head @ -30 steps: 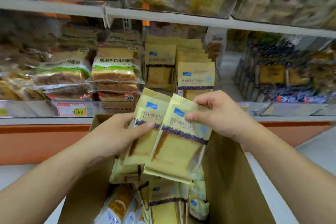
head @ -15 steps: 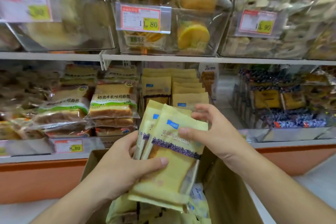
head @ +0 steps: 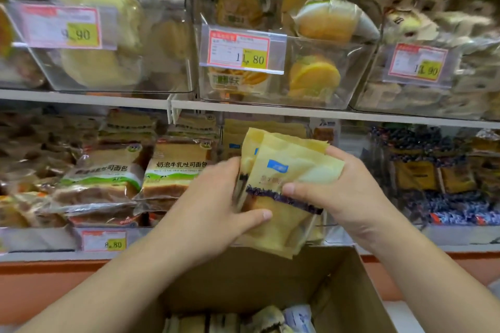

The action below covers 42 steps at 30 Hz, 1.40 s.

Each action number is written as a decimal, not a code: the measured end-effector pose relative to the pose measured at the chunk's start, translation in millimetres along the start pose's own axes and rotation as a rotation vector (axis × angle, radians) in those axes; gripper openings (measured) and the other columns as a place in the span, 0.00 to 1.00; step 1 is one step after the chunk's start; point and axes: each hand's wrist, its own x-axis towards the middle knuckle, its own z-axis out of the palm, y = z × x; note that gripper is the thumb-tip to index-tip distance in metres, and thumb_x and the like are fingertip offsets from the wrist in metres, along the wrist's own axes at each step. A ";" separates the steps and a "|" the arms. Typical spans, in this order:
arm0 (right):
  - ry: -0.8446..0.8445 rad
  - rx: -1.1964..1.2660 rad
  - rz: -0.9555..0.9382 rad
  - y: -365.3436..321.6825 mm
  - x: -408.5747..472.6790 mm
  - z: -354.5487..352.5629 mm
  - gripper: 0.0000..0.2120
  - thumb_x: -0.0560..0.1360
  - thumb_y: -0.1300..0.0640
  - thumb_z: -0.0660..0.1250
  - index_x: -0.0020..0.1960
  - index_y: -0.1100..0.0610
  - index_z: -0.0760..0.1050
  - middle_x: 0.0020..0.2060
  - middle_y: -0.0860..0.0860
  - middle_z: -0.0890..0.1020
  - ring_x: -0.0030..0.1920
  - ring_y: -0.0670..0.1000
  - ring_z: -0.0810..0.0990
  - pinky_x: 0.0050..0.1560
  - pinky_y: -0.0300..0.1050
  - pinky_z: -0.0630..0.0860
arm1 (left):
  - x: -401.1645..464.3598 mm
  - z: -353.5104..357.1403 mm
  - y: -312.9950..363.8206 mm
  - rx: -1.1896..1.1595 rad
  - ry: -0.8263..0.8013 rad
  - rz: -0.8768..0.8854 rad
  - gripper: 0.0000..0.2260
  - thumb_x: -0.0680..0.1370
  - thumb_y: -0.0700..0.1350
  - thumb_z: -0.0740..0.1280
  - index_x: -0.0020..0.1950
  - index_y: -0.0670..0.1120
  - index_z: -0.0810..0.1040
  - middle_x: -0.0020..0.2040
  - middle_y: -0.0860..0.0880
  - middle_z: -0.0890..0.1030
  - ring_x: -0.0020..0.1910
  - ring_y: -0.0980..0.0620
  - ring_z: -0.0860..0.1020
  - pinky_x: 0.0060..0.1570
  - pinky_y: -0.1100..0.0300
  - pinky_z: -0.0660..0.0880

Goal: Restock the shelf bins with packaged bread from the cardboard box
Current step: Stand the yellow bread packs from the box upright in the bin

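A shop's white two-tier shelf (head: 243, 107) fills the background, its upper tier lined with clear plastic bins of round yellow cakes behind red-and-yellow price tags (head: 239, 49). On the lower tier, at the left, lie stacked clear-wrapped sliced toast loaves with green-and-white labels (head: 173, 170); just to their right, behind the hands, stands a row of matching pale yellow packets in the lower shelf bin (head: 270, 130), though how full it is I cannot tell. The left hand (head: 205, 211) holds the near side of a small stack of flat pale yellow bread packets with a purple band (head: 281, 192), thumb curled across the front packet. The right hand (head: 343, 192) clamps the stack's other edge, its fingers (head: 293, 187) pressed on the purple band. The stack is held upright, just above the far rim of the open brown cardboard box (head: 243, 284), in front of the bin. The packets sit fanned and uneven, so a slippery film wrapper could slide out and drop back into the box or onto the floor as the stack goes in. Pushing hard against the row already there could crease the soft bread, and a tilted entry could snag the bin's front lip.
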 end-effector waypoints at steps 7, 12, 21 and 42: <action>0.133 -0.160 -0.068 15.3 40.1 30.4 0.23 0.67 0.60 0.85 0.56 0.48 0.81 0.48 0.40 0.88 0.48 0.40 0.87 0.47 0.38 0.84 | 22.2 -12.0 -31.7 0.403 0.102 -0.002 0.39 0.73 0.66 0.72 0.78 0.58 0.59 0.75 0.57 0.69 0.76 0.51 0.60 0.76 0.48 0.57; 0.148 -0.234 -0.072 25.7 77.1 40.8 0.24 0.66 0.57 0.87 0.58 0.50 0.82 0.47 0.41 0.89 0.48 0.38 0.86 0.51 0.35 0.83 | 30.6 -16.9 -48.7 0.434 0.136 0.005 0.42 0.73 0.66 0.72 0.80 0.57 0.55 0.76 0.56 0.68 0.75 0.51 0.61 0.75 0.49 0.57; 0.049 -0.392 -0.085 40.7 127.0 50.5 0.27 0.65 0.56 0.87 0.59 0.44 0.79 0.50 0.38 0.85 0.49 0.37 0.84 0.46 0.31 0.81 | 28.9 -13.8 -55.4 0.424 0.156 0.010 0.31 0.79 0.61 0.66 0.79 0.56 0.59 0.75 0.56 0.69 0.74 0.51 0.61 0.73 0.50 0.59; -0.305 -1.162 -0.013 47.3 139.4 57.5 0.39 0.71 0.44 0.80 0.78 0.41 0.69 0.74 0.44 0.75 0.77 0.57 0.66 0.76 0.56 0.67 | 23.9 -15.6 -56.4 0.438 0.107 -0.002 0.21 0.80 0.61 0.62 0.72 0.59 0.69 0.70 0.59 0.71 0.72 0.52 0.63 0.72 0.50 0.60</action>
